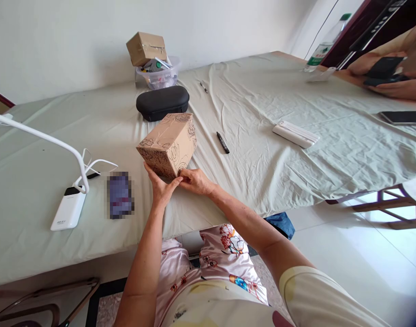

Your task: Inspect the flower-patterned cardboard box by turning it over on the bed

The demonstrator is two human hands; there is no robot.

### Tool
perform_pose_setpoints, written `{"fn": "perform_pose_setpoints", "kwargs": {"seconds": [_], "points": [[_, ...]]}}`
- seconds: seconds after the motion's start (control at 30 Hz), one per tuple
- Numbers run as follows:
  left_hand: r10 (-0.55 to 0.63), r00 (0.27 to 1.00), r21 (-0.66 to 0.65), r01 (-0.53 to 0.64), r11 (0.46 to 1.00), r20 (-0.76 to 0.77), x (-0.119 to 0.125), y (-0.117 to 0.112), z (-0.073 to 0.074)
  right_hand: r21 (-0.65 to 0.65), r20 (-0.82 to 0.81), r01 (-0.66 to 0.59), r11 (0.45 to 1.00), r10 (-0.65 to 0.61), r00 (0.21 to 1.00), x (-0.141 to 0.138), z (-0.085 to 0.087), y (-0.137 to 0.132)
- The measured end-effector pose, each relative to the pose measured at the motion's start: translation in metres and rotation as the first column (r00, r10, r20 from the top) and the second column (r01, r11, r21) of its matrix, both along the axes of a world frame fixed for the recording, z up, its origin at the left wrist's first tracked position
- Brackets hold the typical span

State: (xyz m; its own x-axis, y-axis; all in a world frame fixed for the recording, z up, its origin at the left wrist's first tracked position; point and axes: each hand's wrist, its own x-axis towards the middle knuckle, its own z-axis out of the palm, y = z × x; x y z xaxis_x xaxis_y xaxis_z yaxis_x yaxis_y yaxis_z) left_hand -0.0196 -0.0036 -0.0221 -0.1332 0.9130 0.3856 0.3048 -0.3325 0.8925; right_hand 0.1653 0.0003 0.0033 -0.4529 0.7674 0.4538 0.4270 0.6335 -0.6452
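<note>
A brown cardboard box [181, 146] with black scribbled loops on its faces is tilted near the table's front edge. My left hand [163, 187] grips it from below, fingers along its left side and thumb at its near bottom corner. At that same corner my right hand [197, 181] is closed, its fingertips pinched against the box's edge. The two hands almost touch there. To the right of the box lies a black marker [223, 142]. Just behind the box sits a black zip case [162, 102].
Left: a white power bank [69, 208] with cable and a blurred phone-shaped object [120, 195]. Back: a plastic basket [160, 78] under another carton [146, 47], and a pen [204, 87]. Right: a white case [295, 134], a bottle [325, 45], a phone [403, 118] and another person's hands [381, 79].
</note>
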Motion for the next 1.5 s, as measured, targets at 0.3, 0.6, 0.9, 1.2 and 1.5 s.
{"fn": "perform_pose_setpoints", "kwargs": {"seconds": [0.3, 0.6, 0.9, 1.2, 1.5], "points": [[0.029, 0.999, -0.001, -0.029, 1.000, 0.021, 0.001, 0.001, 0.000, 0.016, -0.026, -0.025, 1.000, 0.025, 0.999, 0.000, -0.001, 0.001], [0.043, 0.999, -0.004, -0.043, 0.999, 0.022, -0.001, 0.003, 0.000, -0.055, -0.102, -0.016, 0.998, 0.010, 0.995, 0.002, -0.002, 0.003], [-0.005, 0.999, -0.024, 0.006, 1.000, 0.042, -0.004, 0.003, -0.002, -0.089, -0.099, 0.029, 0.996, -0.038, 0.994, 0.019, 0.000, 0.015], [-0.060, 0.991, -0.076, 0.069, 0.995, 0.120, -0.004, 0.000, 0.003, -0.049, -0.115, 0.287, 0.957, -0.291, 0.950, 0.052, 0.000, 0.032], [-0.163, 0.982, -0.023, 0.166, 0.986, 0.096, -0.001, -0.006, 0.007, -0.182, -0.333, 0.671, 0.719, -0.687, 0.646, 0.073, -0.025, 0.054]]}}
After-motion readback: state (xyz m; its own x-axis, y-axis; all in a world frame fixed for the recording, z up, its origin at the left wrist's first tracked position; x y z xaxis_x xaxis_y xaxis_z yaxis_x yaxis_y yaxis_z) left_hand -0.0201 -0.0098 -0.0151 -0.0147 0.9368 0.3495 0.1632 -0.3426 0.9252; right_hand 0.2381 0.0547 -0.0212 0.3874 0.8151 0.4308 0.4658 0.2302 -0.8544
